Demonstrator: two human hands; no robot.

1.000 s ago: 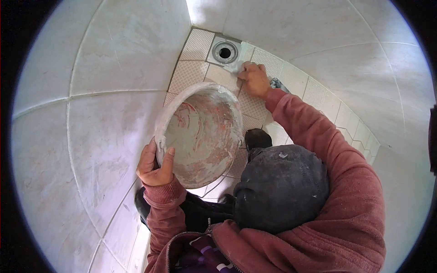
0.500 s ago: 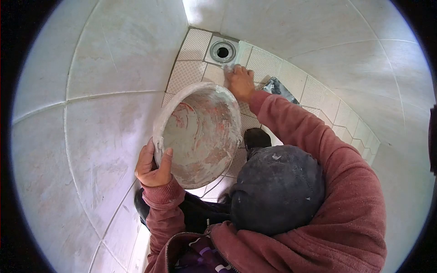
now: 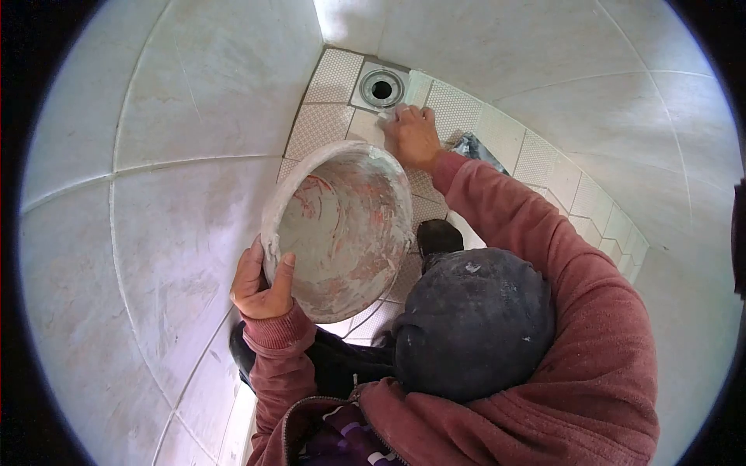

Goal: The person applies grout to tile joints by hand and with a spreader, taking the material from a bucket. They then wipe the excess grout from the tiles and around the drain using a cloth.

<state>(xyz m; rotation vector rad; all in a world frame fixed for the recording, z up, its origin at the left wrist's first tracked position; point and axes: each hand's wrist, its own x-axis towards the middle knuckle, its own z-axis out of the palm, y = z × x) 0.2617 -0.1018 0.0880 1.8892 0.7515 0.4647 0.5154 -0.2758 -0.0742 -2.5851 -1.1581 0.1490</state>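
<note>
We see a grey-white bucket (image 3: pixel 364 233) smeared orange-red inside at centre, cream dotted floor tiles (image 3: pixel 453 111) at one o'clock, brick-red sleeve (image 3: pixel 536 219) at three, charcoal knee (image 3: pixel 475 322) at four, mottled pale-grey wall (image 3: pixel 190 233) at nine

The floor drain (image 3: pixel 381 90) is a pale square plate with a grey metal ring around an uncovered dark round hole. Near the drain, on the wearer's side, the round bucket (image 3: pixel 342 233) shows its open mouth, crusted pale grey with orange-red streaks inside. Floor tiles (image 3: pixel 318 128), pale, some mesh-patterned and some plain, lie beside the drain.
</note>
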